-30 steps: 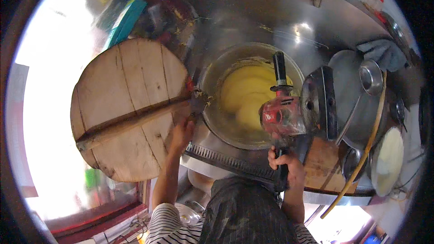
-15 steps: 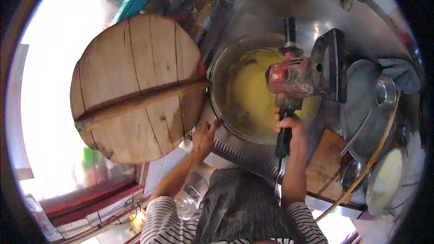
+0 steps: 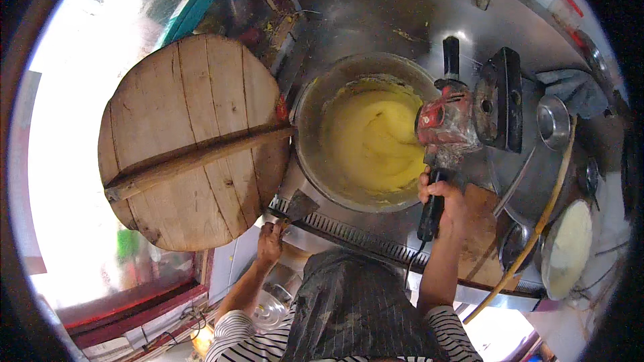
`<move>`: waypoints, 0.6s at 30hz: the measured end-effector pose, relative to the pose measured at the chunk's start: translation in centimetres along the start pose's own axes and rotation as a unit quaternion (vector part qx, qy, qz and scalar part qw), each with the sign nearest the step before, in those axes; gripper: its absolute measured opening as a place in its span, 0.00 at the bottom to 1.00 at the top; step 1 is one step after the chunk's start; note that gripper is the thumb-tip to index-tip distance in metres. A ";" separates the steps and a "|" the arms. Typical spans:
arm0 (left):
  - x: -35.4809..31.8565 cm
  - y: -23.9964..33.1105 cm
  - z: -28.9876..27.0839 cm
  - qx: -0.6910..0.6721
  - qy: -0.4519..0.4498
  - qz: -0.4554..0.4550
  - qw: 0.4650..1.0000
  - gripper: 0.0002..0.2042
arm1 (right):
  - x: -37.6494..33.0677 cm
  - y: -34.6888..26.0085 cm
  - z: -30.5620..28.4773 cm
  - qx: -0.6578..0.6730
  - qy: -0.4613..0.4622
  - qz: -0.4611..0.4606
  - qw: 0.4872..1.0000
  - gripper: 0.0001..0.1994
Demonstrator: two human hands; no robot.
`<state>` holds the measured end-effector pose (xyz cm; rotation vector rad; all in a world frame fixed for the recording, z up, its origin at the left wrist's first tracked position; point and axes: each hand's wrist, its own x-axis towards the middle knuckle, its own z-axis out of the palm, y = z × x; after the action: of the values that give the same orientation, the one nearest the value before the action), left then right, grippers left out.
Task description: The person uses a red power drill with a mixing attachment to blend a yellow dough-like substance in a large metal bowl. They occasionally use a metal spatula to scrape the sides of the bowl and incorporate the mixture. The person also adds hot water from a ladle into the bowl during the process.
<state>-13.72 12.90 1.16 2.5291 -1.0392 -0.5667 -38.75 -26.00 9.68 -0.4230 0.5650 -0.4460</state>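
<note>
Round lid: rough, matt, weathered wooden planks with a wooden crossbar. Pot: dull, stained metal; contents a smooth, pale yellow paste. Power mixer: worn red casing, scuffed; black matt handle. Surface: brushed steel, smeared. Scraper: tarnished metal blade.

The red power mixer hides its own shaft and part of the yellow batter.

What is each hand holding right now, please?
Left hand: closed on the handle of a metal scraper.
Right hand: closed around the black handle of the red power mixer over the pot.
</note>
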 end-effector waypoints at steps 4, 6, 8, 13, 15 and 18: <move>1.6 -0.5 -0.7 -0.048 0.095 0.134 0.985 0.14 | -3.1 -0.3 0.9 0.039 0.047 0.024 0.998 0.22; 1.6 -3.4 0.1 0.166 -0.007 0.075 0.983 0.15 | -4.6 -0.3 1.6 0.054 0.068 0.062 0.994 0.21; 4.3 -3.8 0.6 0.209 0.011 0.104 0.972 0.15 | -5.6 0.7 1.5 0.083 0.053 0.083 0.992 0.21; 16.6 12.5 -4.2 -0.263 0.038 0.072 0.961 0.16 | -5.4 2.5 3.7 0.043 0.029 0.084 0.995 0.20; 20.5 21.8 -6.1 -0.463 -0.030 0.073 0.883 0.18 | -4.7 3.0 4.6 0.003 -0.004 0.075 0.997 0.19; 24.8 30.9 -7.9 -0.619 -0.176 0.030 0.764 0.19 | -3.7 4.5 5.6 -0.047 -0.012 0.107 0.993 0.15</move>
<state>-11.81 -24.48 16.43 1.2111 -0.4898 -1.2191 -36.99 -18.98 13.28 -0.4518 0.6037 -0.2084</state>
